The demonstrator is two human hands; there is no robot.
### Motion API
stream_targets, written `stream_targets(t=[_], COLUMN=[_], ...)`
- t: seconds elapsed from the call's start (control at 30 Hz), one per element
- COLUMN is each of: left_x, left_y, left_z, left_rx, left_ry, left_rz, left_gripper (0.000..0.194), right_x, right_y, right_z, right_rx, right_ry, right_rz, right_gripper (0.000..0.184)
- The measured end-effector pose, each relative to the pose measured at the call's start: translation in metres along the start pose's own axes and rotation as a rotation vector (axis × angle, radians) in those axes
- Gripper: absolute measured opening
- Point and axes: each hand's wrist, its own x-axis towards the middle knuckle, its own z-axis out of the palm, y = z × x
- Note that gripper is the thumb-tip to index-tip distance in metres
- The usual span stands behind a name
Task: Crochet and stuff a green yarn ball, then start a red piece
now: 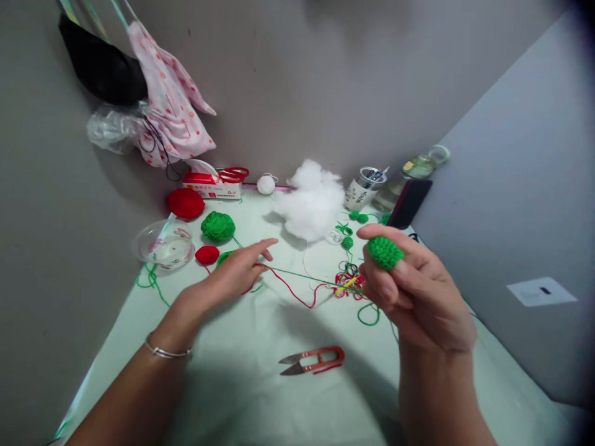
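My right hand point(427, 291) is raised at the right, with its fingers closed round a small green crocheted piece point(385, 253). A straight strand of green yarn point(302, 275) runs from below it to my left hand point(237, 269), which is over the table at centre left. That hand's index finger is stretched out, and the strand meets it near the thumb. A loose red yarn strand point(292, 293) also reaches the left fingers and curves toward a tangle of red yarn scraps point(349, 286). A yellow crochet hook point(346, 285) lies on the tangle.
Orange thread snips point(320, 359) lie in front. Behind are white stuffing point(311, 201), a green yarn ball point(218, 227), a red yarn ball point(186, 203) and a clear bowl point(167, 246). A pen cup point(365, 188), a bottle point(395, 192) and a phone point(409, 203) stand back right.
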Motion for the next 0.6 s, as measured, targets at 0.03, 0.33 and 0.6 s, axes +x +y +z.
stream_targets(t=[0.03,0.33,0.6], left_x=[-0.001,-0.025,-0.037], left_y=[-0.001,0.019,0.102], left_z=[-0.01,-0.059,-0.033], left_rx=[0.003,0.361,-0.288], left_ry=[-0.002,0.12,0.082], left_rz=[-0.02,0.007,0.253], left_gripper=[0.056,0.034,0.033], right_x=[0.0,0.0,0.006], right_y=[-0.001,-0.003,0.025], right_z=[0.0,0.004,0.038], right_rx=[0.002,0.073,-0.006], right_ry=[0.005,-0.002,-0.283], right_rz=[-0.005,-0.014,0.182], right_gripper=[0.039,0.03,0.051])
